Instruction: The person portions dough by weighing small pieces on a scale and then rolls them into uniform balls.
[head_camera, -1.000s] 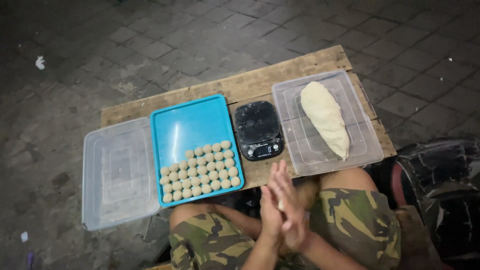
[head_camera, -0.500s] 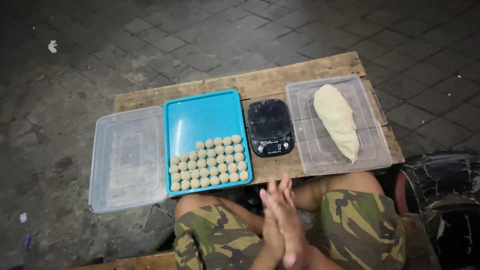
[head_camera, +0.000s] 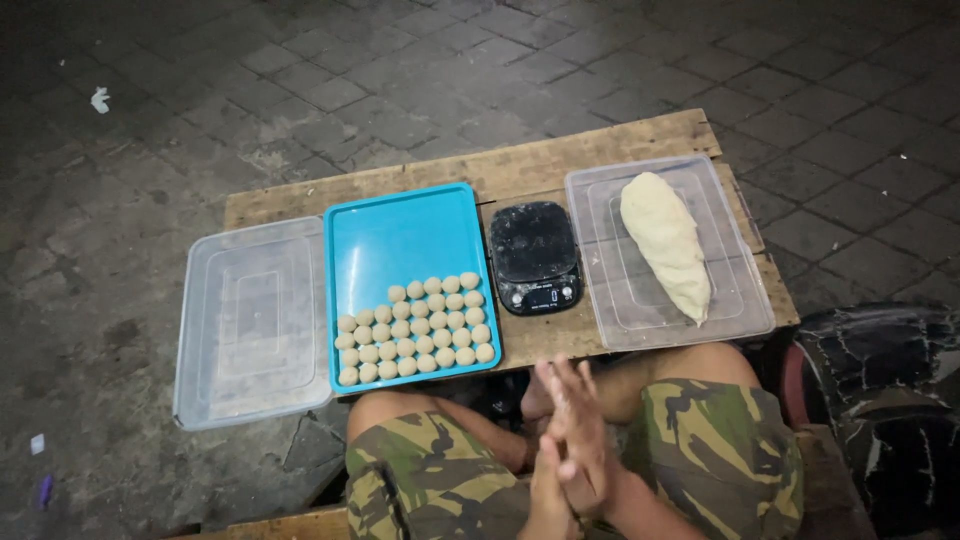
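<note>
Left hand (head_camera: 548, 478) & right hand (head_camera: 578, 432) press flat palm-to-palm at bottom centre, whatever's between hidden, so can't tell if grasping; roll w/ light even pressure, then set beside balls (head_camera: 415, 330) in blue tray (head_camera: 400, 225).

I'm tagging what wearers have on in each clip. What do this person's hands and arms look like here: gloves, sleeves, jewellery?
Both hands are bare: no gloves on the left hand or the right hand. The forearms are uncovered, with no sleeve in view. No ring, watch or bracelet shows, though the wrists are partly cut off by the picture's edge.
</note>
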